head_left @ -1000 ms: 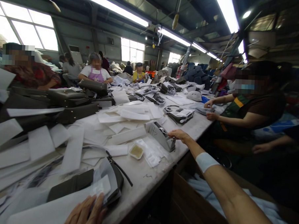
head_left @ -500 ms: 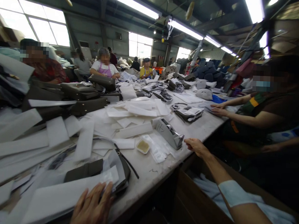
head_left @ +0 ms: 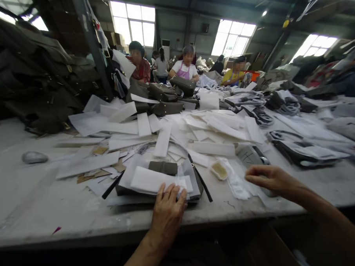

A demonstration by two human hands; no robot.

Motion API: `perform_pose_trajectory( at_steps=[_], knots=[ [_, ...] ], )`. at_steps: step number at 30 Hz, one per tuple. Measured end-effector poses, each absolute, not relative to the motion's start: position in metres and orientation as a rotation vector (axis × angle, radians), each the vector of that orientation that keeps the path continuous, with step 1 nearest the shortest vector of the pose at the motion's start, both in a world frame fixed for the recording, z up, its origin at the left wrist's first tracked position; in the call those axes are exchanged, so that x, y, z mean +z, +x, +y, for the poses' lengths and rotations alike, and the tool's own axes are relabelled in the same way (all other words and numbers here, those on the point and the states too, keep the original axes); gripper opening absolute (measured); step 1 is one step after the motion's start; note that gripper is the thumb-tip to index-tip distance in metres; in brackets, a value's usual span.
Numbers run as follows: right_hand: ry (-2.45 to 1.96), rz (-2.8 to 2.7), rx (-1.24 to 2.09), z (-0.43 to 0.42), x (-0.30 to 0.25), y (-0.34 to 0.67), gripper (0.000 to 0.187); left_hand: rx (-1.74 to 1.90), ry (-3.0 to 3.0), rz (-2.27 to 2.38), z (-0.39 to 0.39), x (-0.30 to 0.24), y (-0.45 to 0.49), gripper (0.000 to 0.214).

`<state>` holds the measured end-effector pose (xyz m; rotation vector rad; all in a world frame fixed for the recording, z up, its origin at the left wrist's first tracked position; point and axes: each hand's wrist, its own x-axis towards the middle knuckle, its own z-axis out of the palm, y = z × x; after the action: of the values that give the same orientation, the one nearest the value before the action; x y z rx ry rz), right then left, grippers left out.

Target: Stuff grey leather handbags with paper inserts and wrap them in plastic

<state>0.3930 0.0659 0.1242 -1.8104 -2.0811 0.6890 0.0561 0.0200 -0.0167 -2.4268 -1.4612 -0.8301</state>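
My left hand lies flat, fingers spread, on a white padded sheet. The sheet covers a dark olive bag near the table's front edge. A black strap runs off the bag's right side. My right hand hovers over the table right of the bag. Its fingers are drawn together and point left, and what they pinch is too blurred to name. Just behind it sits a grey tape dispenser. A small tray with yellow contents lies between the bag and the right hand.
Loose white strips and sheets cover the middle of the grey table. Dark bags are stacked at the left, with more at the back. A grey oval lump lies at the left. Several people sit at the far side.
The view has swung left and down. My right hand has left the tape dispenser and drawn back towards the bag. My left hand has stayed on the white sheet.
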Motion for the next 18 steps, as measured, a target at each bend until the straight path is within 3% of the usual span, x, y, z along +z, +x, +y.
perform_pose_trajectory(
  at_steps=[4,7,18],
  knots=[
    [-1.377,-2.612,1.003,0.102,0.145,0.276,0.019,-0.849,-2.403,-1.457,0.018,-0.022,0.057,0.034],
    [-1.204,-2.921,1.054,0.124,0.133,0.22,0.014,-0.907,-2.366,-1.415,0.019,-0.027,0.058,0.033],
    [-0.933,-3.691,0.377,0.17,0.095,0.145,0.021,-0.954,-2.341,-1.414,0.02,-0.032,0.056,0.034]
  ],
)
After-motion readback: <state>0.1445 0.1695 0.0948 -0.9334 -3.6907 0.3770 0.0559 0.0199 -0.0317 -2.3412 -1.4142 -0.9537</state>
